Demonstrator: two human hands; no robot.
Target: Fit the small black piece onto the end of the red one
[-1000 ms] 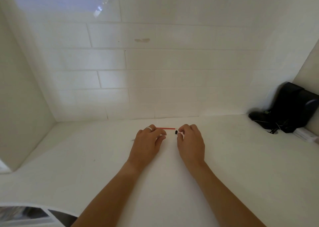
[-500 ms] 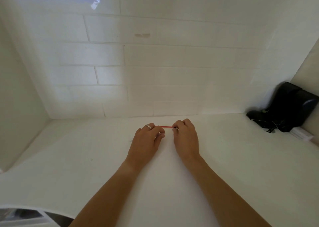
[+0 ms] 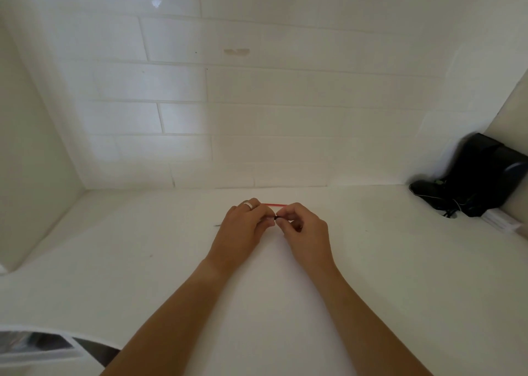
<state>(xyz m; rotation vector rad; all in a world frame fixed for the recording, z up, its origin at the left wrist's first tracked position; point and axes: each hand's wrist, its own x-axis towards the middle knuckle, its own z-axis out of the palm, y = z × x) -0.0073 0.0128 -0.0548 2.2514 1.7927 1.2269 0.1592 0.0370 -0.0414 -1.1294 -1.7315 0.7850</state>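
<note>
Both hands meet fingertip to fingertip over the white counter (image 3: 371, 275). My left hand (image 3: 243, 230), with a ring on one finger, has its fingers curled round one end of a thin red wire (image 3: 274, 204). The wire runs across the gap to my right hand (image 3: 307, 232). A small black piece (image 3: 276, 218) sits between the two thumbs, and my right hand's thumb and forefinger pinch it. How the black piece joins the wire is hidden by the fingers. A thin dark tip (image 3: 217, 225) pokes out to the left of my left hand.
A black device (image 3: 485, 172) with thin cables stands in the back right corner, a small white box (image 3: 500, 221) beside it. White tiled wall (image 3: 257, 118) closes the back, and a side wall stands at the left. A pale container (image 3: 34, 344) shows below the counter's front left edge.
My hands have drawn closer together, so less of the red wire shows. The black piece, seen at the wire's right end a second ago, now sits lower between my thumbs.
</note>
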